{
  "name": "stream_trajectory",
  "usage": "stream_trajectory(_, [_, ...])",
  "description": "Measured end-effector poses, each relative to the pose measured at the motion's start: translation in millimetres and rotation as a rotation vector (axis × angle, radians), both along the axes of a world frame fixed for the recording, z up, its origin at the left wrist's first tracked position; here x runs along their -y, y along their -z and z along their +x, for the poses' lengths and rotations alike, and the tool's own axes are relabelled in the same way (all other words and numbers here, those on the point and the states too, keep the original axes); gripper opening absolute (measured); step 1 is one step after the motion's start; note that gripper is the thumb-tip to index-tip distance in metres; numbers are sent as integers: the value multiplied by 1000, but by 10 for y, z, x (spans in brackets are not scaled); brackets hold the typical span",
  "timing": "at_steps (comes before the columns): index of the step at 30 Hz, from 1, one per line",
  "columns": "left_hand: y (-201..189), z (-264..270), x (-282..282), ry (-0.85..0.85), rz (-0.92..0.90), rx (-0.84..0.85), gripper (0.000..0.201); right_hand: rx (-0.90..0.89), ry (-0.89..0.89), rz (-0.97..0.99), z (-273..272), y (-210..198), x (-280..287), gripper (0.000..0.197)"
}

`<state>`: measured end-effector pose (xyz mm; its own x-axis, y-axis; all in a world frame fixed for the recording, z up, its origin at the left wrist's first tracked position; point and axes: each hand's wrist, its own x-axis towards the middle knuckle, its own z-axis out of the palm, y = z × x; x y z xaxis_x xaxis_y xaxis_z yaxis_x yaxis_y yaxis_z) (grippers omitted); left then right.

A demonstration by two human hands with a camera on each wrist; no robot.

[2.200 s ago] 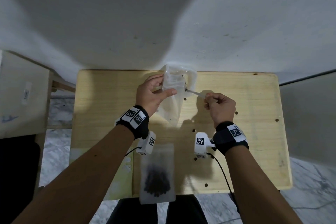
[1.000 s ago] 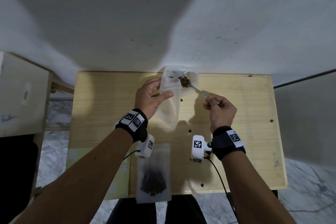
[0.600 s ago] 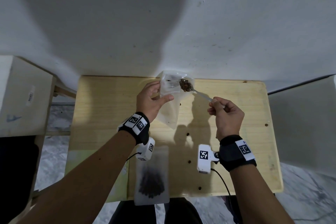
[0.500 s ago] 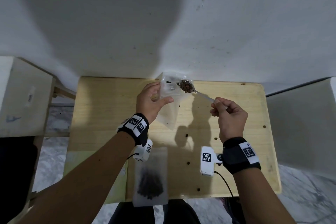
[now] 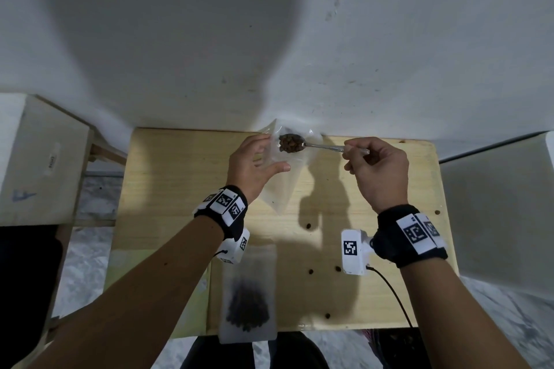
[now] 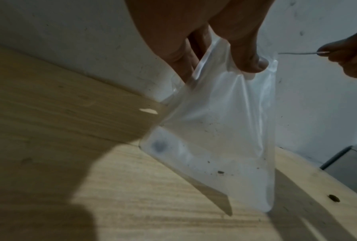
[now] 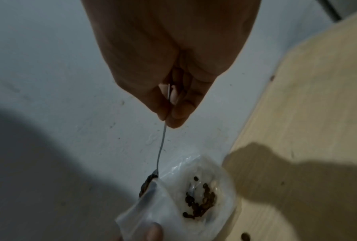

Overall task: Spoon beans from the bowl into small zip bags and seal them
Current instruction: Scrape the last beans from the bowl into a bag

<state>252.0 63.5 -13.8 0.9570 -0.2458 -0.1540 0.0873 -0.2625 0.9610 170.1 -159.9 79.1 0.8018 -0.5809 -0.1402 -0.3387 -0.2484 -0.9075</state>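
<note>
My left hand [image 5: 269, 156] pinches a clear zip bag [image 5: 284, 186] by its mouth, thumb in front and fingers behind. The bag hangs over the far edge of the wooden table [image 5: 180, 189]. My right hand [image 5: 349, 156] pinches the handle of a thin metal spoon [image 5: 320, 146]. The spoon's bowl is heaped with brown beans [image 5: 290, 143] and sits at the bag's open mouth. In the right wrist view several beans [image 7: 200, 200] show through the bag [image 7: 173, 212], below the spoon [image 7: 162, 146]. In the left wrist view the bag [image 6: 225, 138] hangs limp with only specks low down. No bowl is in view.
A filled bag of dark beans [image 5: 247, 302] lies at the table's near edge, between my forearms. A white wall rises right behind the table. A pale box [image 5: 39, 159] stands to the left and a grey surface [image 5: 494, 204] to the right. Small holes dot the tabletop.
The spoon, bare at the bag's side 2.2 s ago, now carries beans at the bag's mouth. My right hand has lifted and the handle lies more level. My left hand keeps its hold.
</note>
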Motion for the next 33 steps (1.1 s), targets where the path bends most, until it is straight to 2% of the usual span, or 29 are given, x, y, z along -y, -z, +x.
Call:
stream_trajectory(5, [-31,28,8,8,4,-33,75,219,-319,-473,29,-49,-79,9])
stream_trajectory(7, [-26,11,6,4,-5,-40,75,276,-333,-541,33,-33,-120,10])
stream_trajectory(12, [-21,-6,-21,-25,-28,-80,72,327,-126,-477,-30,-27,-67,8])
stream_trajectory(16, [-30,37,-62,-14,-31,-128,60,318,22,-412,-131,79,40,9])
stream_trajectory(18, [-23,54,-91,8,-37,-141,57,293,27,-428,-179,182,35,10])
stream_trajectory(24, [-13,64,-160,112,-99,-178,47,198,-117,-492,-108,587,-190,10])
stream_trajectory(33, [-10,77,-229,104,-111,-233,46,168,8,-695,29,672,-99,9])
